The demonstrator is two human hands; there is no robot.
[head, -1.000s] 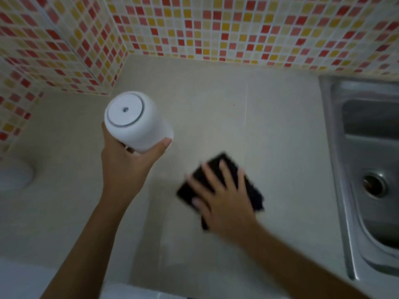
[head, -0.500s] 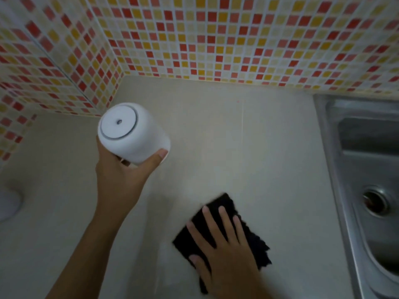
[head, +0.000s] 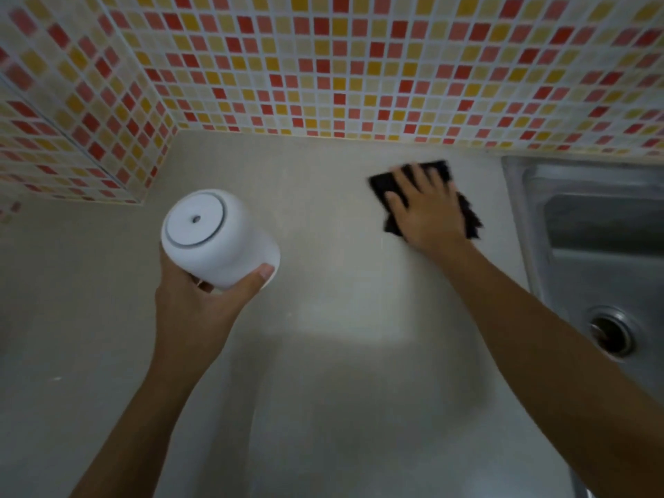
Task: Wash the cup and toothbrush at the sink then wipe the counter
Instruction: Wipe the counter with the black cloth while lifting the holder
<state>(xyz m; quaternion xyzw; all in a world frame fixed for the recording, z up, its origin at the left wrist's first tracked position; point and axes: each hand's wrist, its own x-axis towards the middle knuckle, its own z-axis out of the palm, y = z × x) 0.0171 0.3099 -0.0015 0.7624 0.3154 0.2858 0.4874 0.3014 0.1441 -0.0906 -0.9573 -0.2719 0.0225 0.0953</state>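
Note:
My left hand [head: 196,310] holds a white cup [head: 219,239] upside down above the beige counter [head: 323,354], its flat base turned toward me. My right hand [head: 427,210] lies flat, fingers spread, pressing a black cloth [head: 382,185] onto the counter near the back wall, just left of the sink. Most of the cloth is hidden under the hand. No toothbrush is in view.
A steel sink [head: 593,253] with a round drain [head: 612,334] fills the right side. Mosaic tile walls [head: 323,66] in red, yellow and cream close off the back and left, meeting at a corner [head: 172,138].
My right hand has slid the cloth from the near middle of the counter up to the back wall beside the sink. The left hand still holds the cup in about the same place.

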